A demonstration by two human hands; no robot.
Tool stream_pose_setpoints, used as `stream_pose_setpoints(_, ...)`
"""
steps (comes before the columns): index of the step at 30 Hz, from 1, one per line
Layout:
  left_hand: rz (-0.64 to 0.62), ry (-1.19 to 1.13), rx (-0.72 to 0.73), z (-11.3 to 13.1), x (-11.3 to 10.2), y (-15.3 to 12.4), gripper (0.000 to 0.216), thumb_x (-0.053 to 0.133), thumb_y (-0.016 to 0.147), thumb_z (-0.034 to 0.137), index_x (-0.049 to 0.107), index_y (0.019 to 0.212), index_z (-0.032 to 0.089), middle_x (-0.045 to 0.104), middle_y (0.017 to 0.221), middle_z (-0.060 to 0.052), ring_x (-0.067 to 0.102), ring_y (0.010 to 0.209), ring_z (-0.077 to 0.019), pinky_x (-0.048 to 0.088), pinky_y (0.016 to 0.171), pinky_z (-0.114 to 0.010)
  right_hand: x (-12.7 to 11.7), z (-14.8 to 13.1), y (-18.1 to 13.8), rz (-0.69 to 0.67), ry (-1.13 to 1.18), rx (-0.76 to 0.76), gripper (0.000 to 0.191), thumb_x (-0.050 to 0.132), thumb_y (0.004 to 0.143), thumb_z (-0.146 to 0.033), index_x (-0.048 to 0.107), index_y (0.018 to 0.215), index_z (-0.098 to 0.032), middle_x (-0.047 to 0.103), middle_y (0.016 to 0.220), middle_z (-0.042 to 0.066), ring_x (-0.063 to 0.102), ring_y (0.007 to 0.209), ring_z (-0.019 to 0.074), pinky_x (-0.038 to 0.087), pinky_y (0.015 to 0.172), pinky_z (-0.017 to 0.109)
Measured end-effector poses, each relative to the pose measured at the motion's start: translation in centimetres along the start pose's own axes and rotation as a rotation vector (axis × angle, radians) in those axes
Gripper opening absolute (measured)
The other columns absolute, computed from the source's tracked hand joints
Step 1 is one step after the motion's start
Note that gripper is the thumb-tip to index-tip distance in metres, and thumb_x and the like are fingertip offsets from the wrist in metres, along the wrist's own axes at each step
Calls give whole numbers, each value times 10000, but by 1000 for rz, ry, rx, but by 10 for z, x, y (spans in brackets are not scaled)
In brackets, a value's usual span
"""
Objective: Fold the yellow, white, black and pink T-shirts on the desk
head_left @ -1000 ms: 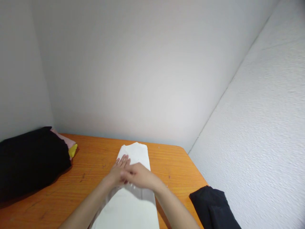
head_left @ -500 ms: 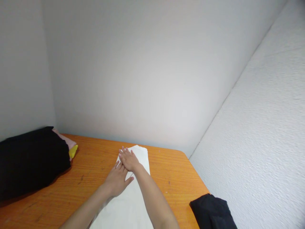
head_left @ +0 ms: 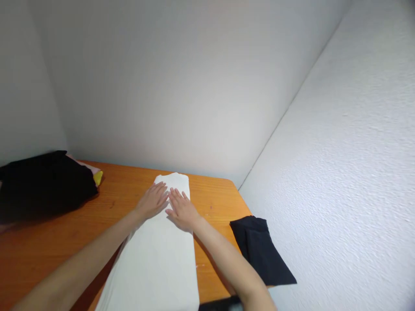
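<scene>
A long white folded cloth [head_left: 155, 259] lies lengthwise on the orange wooden table [head_left: 81, 216], running from the near edge towards the back wall. My left hand [head_left: 151, 202] rests flat on the cloth's far part, fingers stretched out. Right beside it, my right hand [head_left: 182, 210] also lies flat on the cloth with fingers spread. The two hands nearly touch. Neither hand grips anything.
A pile of black fabric [head_left: 42, 185] with pink and yellow pieces [head_left: 97, 176] under it sits at the table's back left. A folded black garment [head_left: 259, 250] lies at the table's right edge by the textured white wall [head_left: 340, 172]. Plain walls close the back and left.
My right hand has drawn back from the cloth's far end and now lies beside the left hand instead of in front of it. The view has shifted, showing more of the table.
</scene>
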State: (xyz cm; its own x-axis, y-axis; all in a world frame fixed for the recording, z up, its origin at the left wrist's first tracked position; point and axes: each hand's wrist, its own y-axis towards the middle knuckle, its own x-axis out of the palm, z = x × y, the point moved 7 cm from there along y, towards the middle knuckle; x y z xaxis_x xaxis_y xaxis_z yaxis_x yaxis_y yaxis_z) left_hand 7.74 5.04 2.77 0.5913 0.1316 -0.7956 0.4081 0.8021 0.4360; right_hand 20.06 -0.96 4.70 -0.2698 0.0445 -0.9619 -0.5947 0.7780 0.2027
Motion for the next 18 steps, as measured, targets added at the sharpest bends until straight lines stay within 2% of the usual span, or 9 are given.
stream_pose_setpoints(4,105,-8,31,5,-37,-19,451,281,978,324,482,1340,143,465,1466,-128,320,1419,-229,211,1209,-455,-15,-3,-101,-110,19,31,672,361,1011,-484,172,1555,-138,84,1610,102,36,1491,232,72,1219,455)
stream_pose_setpoints(7,57,-1,61,7,-56,-44,404,311,959,259,542,1273,155,544,1389,-120,431,1341,-230,305,1167,-446,-25,-4,-148,-166,-4,60,692,364,1005,-506,140,1562,-162,83,1613,89,36,1491,229,85,1222,450)
stream_pose_setpoints(10,-102,-4,132,22,-51,-73,352,386,935,233,637,1179,201,646,1274,-75,558,1218,-217,400,1103,-397,-26,-12,-158,-195,-11,70,715,374,999,-508,133,1560,-135,86,1610,113,50,1490,241,100,1220,462)
stream_pose_setpoints(12,-211,17,174,36,-39,-93,365,405,961,298,626,1241,222,623,1329,-62,538,1261,-219,374,1127,-395,-21,-20,-150,-179,1,79,728,375,999,-507,135,1556,-105,87,1607,137,53,1489,252,103,1218,471)
stream_pose_setpoints(15,-334,114,179,43,-21,-119,549,389,978,478,429,1451,202,381,1535,-91,338,1428,-260,258,1194,-444,-4,-34,-135,-186,49,74,774,380,988,-548,130,1553,-82,86,1604,158,48,1488,273,132,1210,481)
stream_pose_setpoints(18,-369,176,146,32,-15,-136,646,357,973,545,260,1517,210,195,1586,-88,222,1469,-273,212,1207,-456,10,-42,-132,-229,102,71,796,377,974,-598,163,1551,-94,94,1605,154,73,1485,286,164,1203,480)
